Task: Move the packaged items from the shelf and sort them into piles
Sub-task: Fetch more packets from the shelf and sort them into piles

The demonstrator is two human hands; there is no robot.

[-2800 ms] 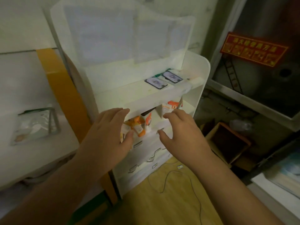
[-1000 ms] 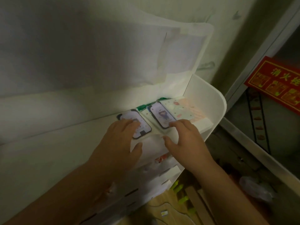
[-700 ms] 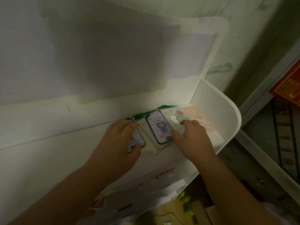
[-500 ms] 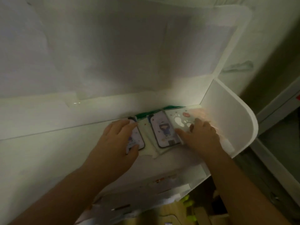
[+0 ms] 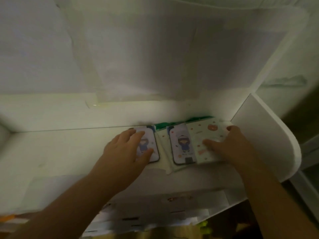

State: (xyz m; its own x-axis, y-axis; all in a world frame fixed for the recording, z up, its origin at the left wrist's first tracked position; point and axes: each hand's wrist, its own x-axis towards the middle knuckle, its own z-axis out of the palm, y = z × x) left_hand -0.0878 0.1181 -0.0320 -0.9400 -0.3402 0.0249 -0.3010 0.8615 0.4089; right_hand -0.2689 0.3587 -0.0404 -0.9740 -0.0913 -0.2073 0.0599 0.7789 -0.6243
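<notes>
On the top board of a white shelf (image 5: 60,152) lie flat packaged items side by side. My left hand (image 5: 126,150) rests on the leftmost pack (image 5: 150,144), a black-edged one with a cartoon figure, thumb at its near edge. A like pack (image 5: 182,145) lies in the middle on a pale bag with a green top (image 5: 164,125). My right hand (image 5: 227,147) grips the rightmost pack (image 5: 202,135), white with small orange prints, thumb on top and fingers round its far right edge.
The shelf's white side panel (image 5: 269,140) rises close to the right of my right hand. Taped paper sheets (image 5: 146,57) cover the back wall. Lower tiers with more packs (image 5: 155,213) show below the board's front edge.
The view has come closer to the top board. My right hand has slid right onto the white printed pack and closed round its edge. My left hand stays on the left pack.
</notes>
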